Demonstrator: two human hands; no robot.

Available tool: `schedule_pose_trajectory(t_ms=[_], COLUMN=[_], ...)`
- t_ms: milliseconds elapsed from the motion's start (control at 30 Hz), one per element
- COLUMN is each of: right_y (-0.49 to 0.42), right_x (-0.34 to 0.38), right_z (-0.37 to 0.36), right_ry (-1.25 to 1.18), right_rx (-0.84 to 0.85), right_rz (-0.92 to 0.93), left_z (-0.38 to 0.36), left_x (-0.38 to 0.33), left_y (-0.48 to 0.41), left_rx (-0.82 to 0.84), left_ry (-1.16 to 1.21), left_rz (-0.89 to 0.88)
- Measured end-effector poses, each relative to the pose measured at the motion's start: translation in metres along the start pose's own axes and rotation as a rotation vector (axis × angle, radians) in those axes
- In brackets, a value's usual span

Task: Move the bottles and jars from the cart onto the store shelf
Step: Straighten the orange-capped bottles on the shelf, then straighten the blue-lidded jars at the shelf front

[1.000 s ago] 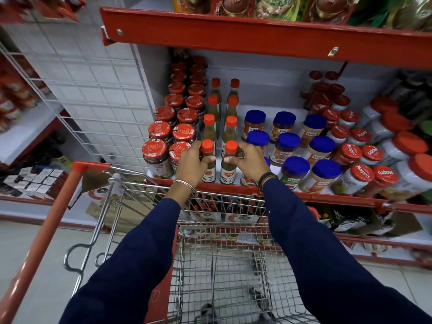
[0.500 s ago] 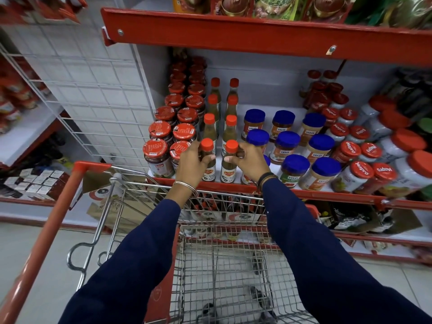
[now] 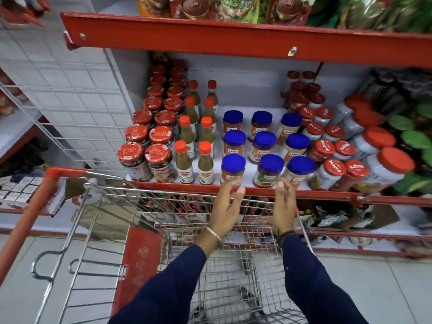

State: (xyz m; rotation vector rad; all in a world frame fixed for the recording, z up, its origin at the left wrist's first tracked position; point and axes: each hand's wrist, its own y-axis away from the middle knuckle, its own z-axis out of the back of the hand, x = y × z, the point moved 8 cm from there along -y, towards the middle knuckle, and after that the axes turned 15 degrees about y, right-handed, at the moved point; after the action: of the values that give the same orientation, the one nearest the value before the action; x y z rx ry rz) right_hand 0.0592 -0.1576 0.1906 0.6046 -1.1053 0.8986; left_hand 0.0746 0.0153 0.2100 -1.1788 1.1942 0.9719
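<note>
The shelf [image 3: 327, 194] with a red front edge carries rows of red-lidded jars [image 3: 133, 160], orange-capped sauce bottles [image 3: 183, 163] and blue-lidded jars [image 3: 232, 169]. Two front sauce bottles [image 3: 205, 163] stand upright at the shelf edge. My left hand [image 3: 225, 208] hovers below the front blue-lidded jar, fingers apart, holding nothing. My right hand [image 3: 284, 204] is beside it, open and empty, just under another blue-lidded jar [image 3: 270, 170]. Both hands are over the wire cart [image 3: 98, 202], whose basket shows no bottles.
The cart's red handle [image 3: 25, 220] runs down the left. A white wire grid panel [image 3: 70, 106] stands left of the shelf. An upper red shelf [image 3: 233, 40] overhangs. Large white tubs with red lids [image 3: 385, 167] fill the right. Packets lie on the lower shelf [image 3: 334, 213].
Both hands have let go of the two front sauce bottles and pulled back and to the right, now open below the blue-lidded jars. The view has shifted right.
</note>
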Motion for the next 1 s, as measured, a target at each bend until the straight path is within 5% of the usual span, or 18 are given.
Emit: schedule_pose_trajectory(t_ms=[133, 333, 867, 1000], right_y=[-0.022, -0.036, -0.04, -0.037], right_x=[-0.009, -0.007, -0.009, -0.025], right_z=[-0.006, -0.015, -0.015, 0.007], right_ry=[0.068, -0.043, -0.058, -0.111], right_rx=[0.223, 0.419, 0.529, 0.326], right_rz=[0.009, 0.02, -0.038, -0.027], left_z=[-0.051, -0.072, -0.071, -0.063], left_x=[0.033, 0.043, 0.044, 0.05], left_y=[-0.01, -0.035, -0.04, -0.028], left_rx=[-0.029, -0.058, -0.023, -0.204], left_ry=[0.318, 0.442, 0.424, 0.272], left_rz=[0.331, 0.459, 0.425, 0.298])
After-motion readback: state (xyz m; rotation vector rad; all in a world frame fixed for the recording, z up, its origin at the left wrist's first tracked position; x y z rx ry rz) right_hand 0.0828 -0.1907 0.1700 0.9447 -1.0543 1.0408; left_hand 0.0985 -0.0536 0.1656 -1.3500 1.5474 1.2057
